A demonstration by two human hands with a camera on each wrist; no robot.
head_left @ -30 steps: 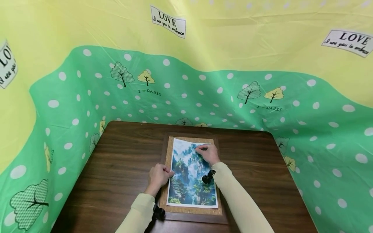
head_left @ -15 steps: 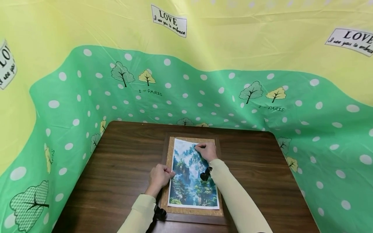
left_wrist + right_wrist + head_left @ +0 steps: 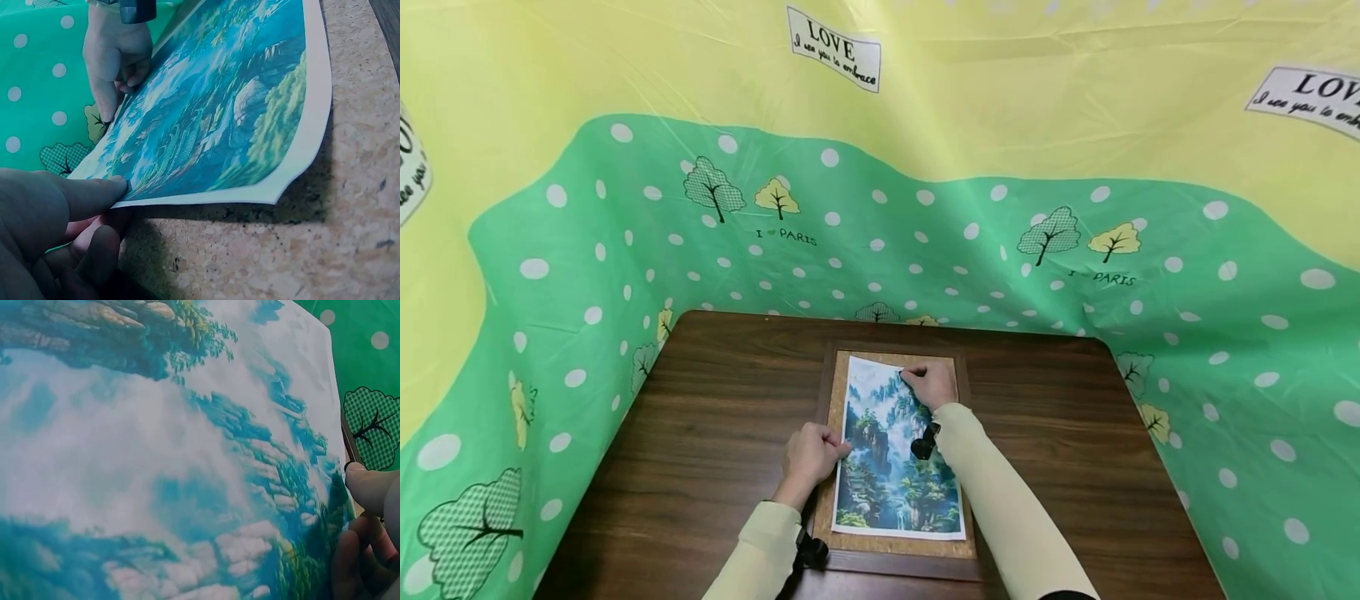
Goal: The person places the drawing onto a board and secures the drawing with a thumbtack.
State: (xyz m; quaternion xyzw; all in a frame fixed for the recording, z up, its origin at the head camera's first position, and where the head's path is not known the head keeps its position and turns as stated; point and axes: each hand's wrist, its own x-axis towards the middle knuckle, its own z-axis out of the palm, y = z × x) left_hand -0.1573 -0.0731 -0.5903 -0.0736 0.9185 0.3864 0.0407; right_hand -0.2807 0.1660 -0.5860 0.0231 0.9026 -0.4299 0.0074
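Note:
A landscape print (image 3: 891, 467) of blue mountains and a waterfall lies on a framed cork board (image 3: 917, 544). My left hand (image 3: 812, 454) pinches the print's left edge, thumb on top and fingers below, as the left wrist view shows; a lower corner there curls up off the cork. At the print's top edge, my right hand (image 3: 932, 385) pinches a small black piece (image 3: 349, 466) between thumb and fingers. Only its rim shows past the thumb tip; the fingers hide the rest.
The board lies on a dark wooden table (image 3: 722, 400). Behind and at both sides hangs a green and yellow printed cloth (image 3: 880, 158) with white dots and trees. A black wrist camera (image 3: 811, 550) sits on the left sleeve, with another on the right.
My right hand has moved slightly away from me, up to the print's top edge, still pinching the small black piece. The left hand stays on the left edge.

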